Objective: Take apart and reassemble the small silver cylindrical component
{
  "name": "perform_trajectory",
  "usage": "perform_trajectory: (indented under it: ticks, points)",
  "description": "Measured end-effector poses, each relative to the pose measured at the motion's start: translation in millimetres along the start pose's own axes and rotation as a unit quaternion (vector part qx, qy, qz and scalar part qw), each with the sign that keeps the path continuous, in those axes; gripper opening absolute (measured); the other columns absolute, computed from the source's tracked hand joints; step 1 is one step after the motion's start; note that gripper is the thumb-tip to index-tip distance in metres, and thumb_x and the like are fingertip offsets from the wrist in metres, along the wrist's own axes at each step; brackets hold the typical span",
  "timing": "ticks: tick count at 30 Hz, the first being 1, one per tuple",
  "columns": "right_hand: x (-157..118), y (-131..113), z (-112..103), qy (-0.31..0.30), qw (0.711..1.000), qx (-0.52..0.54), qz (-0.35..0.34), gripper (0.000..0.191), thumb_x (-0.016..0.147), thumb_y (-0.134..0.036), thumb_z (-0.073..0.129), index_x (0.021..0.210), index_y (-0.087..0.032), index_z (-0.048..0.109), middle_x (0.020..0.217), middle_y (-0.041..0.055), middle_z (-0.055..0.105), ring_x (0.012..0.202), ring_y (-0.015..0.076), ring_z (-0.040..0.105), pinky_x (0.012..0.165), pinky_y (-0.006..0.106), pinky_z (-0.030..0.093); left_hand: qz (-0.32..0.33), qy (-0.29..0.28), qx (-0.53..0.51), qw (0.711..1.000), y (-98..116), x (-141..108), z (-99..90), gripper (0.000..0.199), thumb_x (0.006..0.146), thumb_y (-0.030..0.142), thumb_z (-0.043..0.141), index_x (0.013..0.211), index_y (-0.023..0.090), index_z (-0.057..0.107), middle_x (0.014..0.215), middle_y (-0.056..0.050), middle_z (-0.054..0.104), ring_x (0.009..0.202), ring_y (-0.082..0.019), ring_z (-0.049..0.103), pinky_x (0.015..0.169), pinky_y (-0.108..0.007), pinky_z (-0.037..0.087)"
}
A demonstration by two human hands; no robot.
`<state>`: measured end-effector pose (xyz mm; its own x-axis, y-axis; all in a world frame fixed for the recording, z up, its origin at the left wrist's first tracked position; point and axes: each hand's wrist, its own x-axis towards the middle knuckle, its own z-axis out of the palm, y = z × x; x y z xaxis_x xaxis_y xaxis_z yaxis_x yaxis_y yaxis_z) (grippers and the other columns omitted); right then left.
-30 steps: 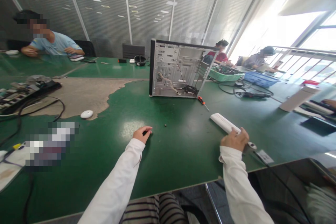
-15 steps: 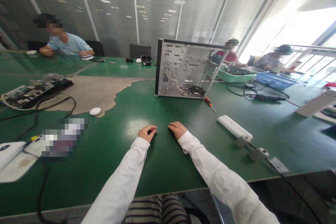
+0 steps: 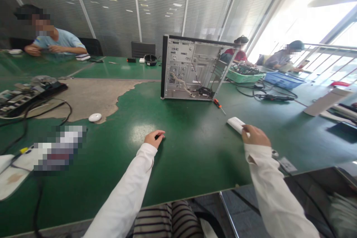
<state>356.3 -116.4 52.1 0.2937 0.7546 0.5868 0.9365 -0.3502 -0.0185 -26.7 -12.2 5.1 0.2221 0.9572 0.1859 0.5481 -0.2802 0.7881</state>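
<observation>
My left hand (image 3: 154, 138) rests on the green table with its fingers loosely curled. A gap shows between thumb and fingers, and nothing is in it. Farther right, my right hand (image 3: 256, 135) lies over a long white power strip (image 3: 235, 124), its fingers bent down onto the strip. That hand and its sleeve hide the strip's near part and most of the grey plugs. Beyond both hands an opened computer case (image 3: 192, 70) stands upright, with loose wires inside. By its lower right corner lies an orange-and-black screwdriver (image 3: 219, 106).
At left are a circuit assembly (image 3: 30, 95) with black cables, a small white round object (image 3: 95, 117) and a blurred-out item (image 3: 61, 148). A green basket (image 3: 245, 76) and a blue basket (image 3: 284, 80) stand back right. Several people sit across the table.
My right hand has moved right, from the table near my left hand onto the power strip. My left hand stays about where it was. The view has shifted slightly.
</observation>
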Motion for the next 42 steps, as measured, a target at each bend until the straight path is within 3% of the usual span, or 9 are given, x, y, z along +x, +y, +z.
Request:
perform_trajectory:
  ticks: [4,9,18,28,36,39,42]
  points:
    - [2,45,-19,-0.086,0.991,-0.068,0.079,0.021,0.072,-0.026,0.045,0.087,-0.020,0.058,0.085,0.0048,0.061,0.071,0.0198,0.053,0.055,0.027,0.034,0.001,-0.005,0.003,1.000,0,0,-0.4,0.022,0.069,0.015,0.047,0.085,0.017,0.061,0.074,-0.002,0.067,0.077,-0.014,0.061,0.078,-0.027,0.045]
    - [-6,55,-18,-0.164,0.978,-0.060,0.111,0.022,0.072,-0.029,0.045,0.088,-0.023,0.058,0.090,0.0053,0.061,0.069,0.0215,0.054,0.052,0.028,0.034,0.005,-0.002,0.006,1.000,-3,1,1.0,0.021,0.068,0.016,0.048,0.085,0.017,0.061,0.074,-0.002,0.067,0.077,-0.015,0.061,0.079,-0.028,0.045]
    - [-8,62,-8,-0.153,0.980,-0.032,0.123,0.023,0.073,-0.028,0.043,0.091,-0.022,0.056,0.092,0.0072,0.060,0.076,0.0230,0.055,0.056,0.028,0.035,0.015,-0.003,0.007,1.000,-7,1,1.8,0.021,0.069,0.018,0.047,0.085,0.018,0.061,0.074,-0.001,0.067,0.075,-0.014,0.061,0.078,-0.027,0.045]
    - [-8,60,-4,-0.174,0.974,-0.044,0.135,0.021,0.072,-0.032,0.044,0.086,-0.022,0.058,0.087,0.0056,0.060,0.071,0.0207,0.054,0.058,0.029,0.037,0.010,-0.003,0.010,1.000,-6,1,1.0,0.021,0.069,0.019,0.047,0.084,0.019,0.061,0.074,0.000,0.067,0.076,-0.014,0.060,0.079,-0.027,0.045]
    - [-23,85,-7,-0.087,0.988,-0.038,0.121,0.032,0.070,-0.027,0.043,0.099,-0.020,0.055,0.094,0.0136,0.057,0.085,0.0281,0.052,0.062,0.036,0.038,0.005,-0.009,0.003,1.000,-5,0,0.1,0.021,0.069,0.019,0.047,0.085,0.019,0.061,0.075,-0.001,0.067,0.076,-0.014,0.061,0.078,-0.029,0.046]
    - [-31,104,-5,-0.123,0.985,-0.051,0.109,0.036,0.068,-0.034,0.046,0.100,-0.020,0.053,0.092,0.0176,0.057,0.083,0.0325,0.052,0.059,0.040,0.038,0.005,-0.006,0.003,1.000,-4,0,0.1,0.021,0.069,0.018,0.047,0.084,0.020,0.061,0.075,-0.001,0.067,0.076,-0.014,0.061,0.079,-0.029,0.046]
    - [-37,118,2,-0.186,0.977,-0.013,0.103,0.037,0.063,-0.038,0.054,0.094,-0.018,0.054,0.083,0.0179,0.059,0.076,0.0309,0.055,0.060,0.038,0.040,0.007,-0.007,0.006,1.000,-4,0,0.2,0.021,0.069,0.018,0.047,0.085,0.019,0.061,0.075,-0.001,0.067,0.077,-0.014,0.061,0.079,-0.028,0.045]
